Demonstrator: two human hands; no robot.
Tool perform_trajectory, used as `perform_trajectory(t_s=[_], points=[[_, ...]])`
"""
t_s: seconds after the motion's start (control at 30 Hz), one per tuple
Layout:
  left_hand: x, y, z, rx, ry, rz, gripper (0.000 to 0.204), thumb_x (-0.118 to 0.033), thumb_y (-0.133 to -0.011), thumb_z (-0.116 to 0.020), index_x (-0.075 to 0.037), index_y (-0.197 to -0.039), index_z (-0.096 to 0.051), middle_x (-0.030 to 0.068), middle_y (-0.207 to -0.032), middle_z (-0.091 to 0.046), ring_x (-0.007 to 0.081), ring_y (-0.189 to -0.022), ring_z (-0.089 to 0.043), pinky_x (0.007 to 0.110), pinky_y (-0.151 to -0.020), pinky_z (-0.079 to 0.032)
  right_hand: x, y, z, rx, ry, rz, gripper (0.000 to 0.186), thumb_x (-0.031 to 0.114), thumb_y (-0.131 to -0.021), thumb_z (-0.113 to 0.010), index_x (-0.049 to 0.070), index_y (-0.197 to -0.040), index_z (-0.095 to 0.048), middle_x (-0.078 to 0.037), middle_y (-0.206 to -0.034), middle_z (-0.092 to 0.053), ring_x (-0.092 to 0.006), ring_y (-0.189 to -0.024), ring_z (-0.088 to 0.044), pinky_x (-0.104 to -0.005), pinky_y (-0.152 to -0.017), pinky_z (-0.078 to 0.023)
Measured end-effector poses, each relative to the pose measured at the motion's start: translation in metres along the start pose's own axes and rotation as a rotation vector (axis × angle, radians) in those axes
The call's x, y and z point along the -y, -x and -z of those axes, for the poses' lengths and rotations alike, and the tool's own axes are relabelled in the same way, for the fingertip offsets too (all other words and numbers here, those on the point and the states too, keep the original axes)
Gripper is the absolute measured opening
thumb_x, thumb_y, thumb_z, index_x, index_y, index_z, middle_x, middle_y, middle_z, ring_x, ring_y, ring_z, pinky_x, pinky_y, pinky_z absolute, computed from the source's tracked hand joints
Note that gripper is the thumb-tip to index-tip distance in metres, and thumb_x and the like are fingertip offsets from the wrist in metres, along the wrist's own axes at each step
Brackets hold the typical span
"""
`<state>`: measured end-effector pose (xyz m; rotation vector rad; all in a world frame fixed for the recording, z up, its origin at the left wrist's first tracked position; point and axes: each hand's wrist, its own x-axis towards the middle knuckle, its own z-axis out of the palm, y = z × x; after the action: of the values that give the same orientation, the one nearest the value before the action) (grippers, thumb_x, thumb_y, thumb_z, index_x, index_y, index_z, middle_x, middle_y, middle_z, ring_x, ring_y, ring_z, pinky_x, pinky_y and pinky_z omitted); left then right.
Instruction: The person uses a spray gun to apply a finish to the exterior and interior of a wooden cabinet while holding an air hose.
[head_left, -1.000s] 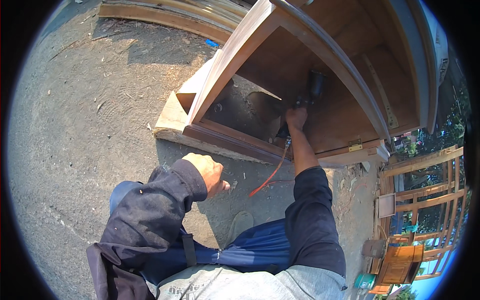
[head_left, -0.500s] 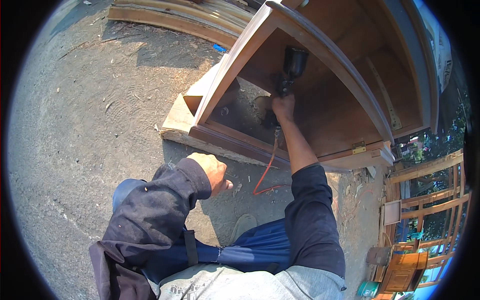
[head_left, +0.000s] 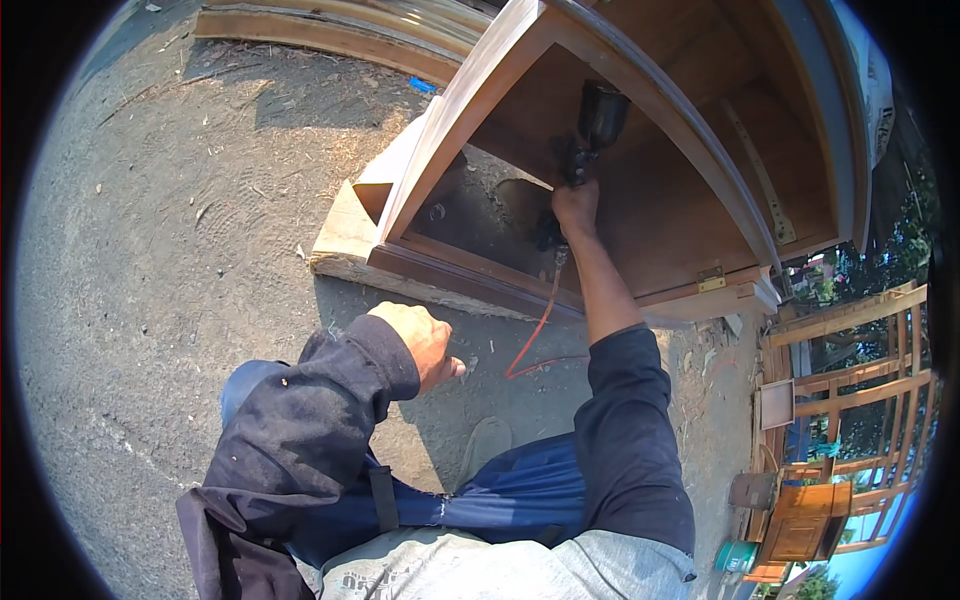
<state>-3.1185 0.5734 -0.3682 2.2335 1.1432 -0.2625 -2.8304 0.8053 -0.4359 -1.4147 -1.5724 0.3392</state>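
My right hand is wrapped round the grip of a spray gun with a dark cup on top. Arm and gun reach inside the open front of a brown wooden cabinet. From below the grip an orange-red air hose runs down to the ground and bends right. My left hand is held in front of the cabinet's lower edge, apart from it, with its fingers curled in a loose fist and nothing visible in them. Part of the gun is hidden by my right hand and the shadow inside.
A rough wooden block props up the cabinet's near left corner. Long boards are stacked on the ground beyond. A brass hinge sits on the cabinet's lower right edge. To the right stand a wooden frame and a teal bucket.
My right hand and the spray gun have shifted a little to the right inside the cabinet. The view has moved slightly. My left hand stays in nearly the same place.
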Motion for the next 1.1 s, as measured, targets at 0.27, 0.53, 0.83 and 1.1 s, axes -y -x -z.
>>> perform_trajectory(t_s=[0.27,0.53,0.83,1.1], points=[[-0.005,0.009,0.007,0.033,-0.021,-0.01,0.06,-0.056,-0.097,-0.051,-0.003,-0.122,-0.064,0.0223,-0.091,-0.072,0.0352,-0.094,-0.071,0.044,-0.086,-0.056,-0.026,0.001,0.055,-0.095,0.084,-0.054,0.041,0.003,-0.087,-0.064,-0.002,-0.127,-0.058,-0.013,-0.116,-0.068,-0.0232,-0.106,-0.064,-0.0327,-0.094,-0.046],[-0.013,0.009,0.002,0.026,-0.03,-0.037,0.061,-0.056,-0.097,-0.05,-0.003,-0.124,-0.063,0.0218,-0.094,-0.072,0.0344,-0.096,-0.071,0.044,-0.088,-0.056,-0.046,-0.009,0.082,-0.195,0.085,0.085,0.052,0.005,-0.084,-0.063,-0.002,-0.134,-0.052,-0.023,-0.114,-0.068,-0.0349,-0.109,-0.066,-0.039,-0.094,-0.048],[-0.011,0.005,-0.007,0.029,-0.017,0.009,0.063,-0.057,-0.097,-0.05,-0.003,-0.128,-0.061,0.0222,-0.098,-0.072,0.0347,-0.099,-0.07,0.044,-0.088,-0.056,-0.003,-0.012,0.015,-0.038,0.13,-0.115,0.025,0.003,-0.084,-0.065,-0.005,-0.108,-0.063,-0.013,-0.094,-0.066,-0.0187,-0.086,-0.061,-0.034,-0.078,-0.048],[-0.004,0.011,-0.005,0.043,-0.018,0.075,0.063,-0.056,-0.096,-0.052,-0.004,-0.13,-0.061,0.0246,-0.097,-0.072,0.037,-0.097,-0.07,0.045,-0.086,-0.057,0.056,-0.01,-0.035,0.051,-0.268,-0.108,0.012,0.009,-0.081,-0.07,-0.001,-0.086,-0.066,-0.005,-0.069,-0.063,-0.0127,-0.059,-0.055,-0.0339,-0.056,-0.043]])
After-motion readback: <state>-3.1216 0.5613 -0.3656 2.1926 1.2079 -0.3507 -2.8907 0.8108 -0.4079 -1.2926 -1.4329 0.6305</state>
